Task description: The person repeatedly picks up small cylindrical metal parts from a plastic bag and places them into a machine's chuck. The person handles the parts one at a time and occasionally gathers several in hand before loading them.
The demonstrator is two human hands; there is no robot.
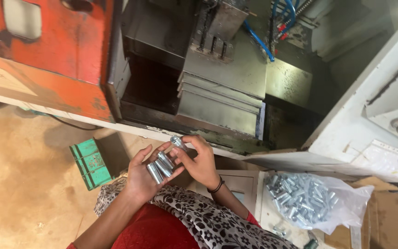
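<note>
We hold our left hand [144, 177] palm up, fingers half curled. Our right hand [200, 159] meets it from the right, fingertips pinched together, forearms angled inward toward each other.

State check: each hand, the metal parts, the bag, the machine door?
left hand: palm up, metal cylinders lying across it
right hand: fingers pinching one cylinder
plastic bag: open, full of shiny metal parts
machine enclosure: open, interior visible
green crate: on the floor, tilted
</note>
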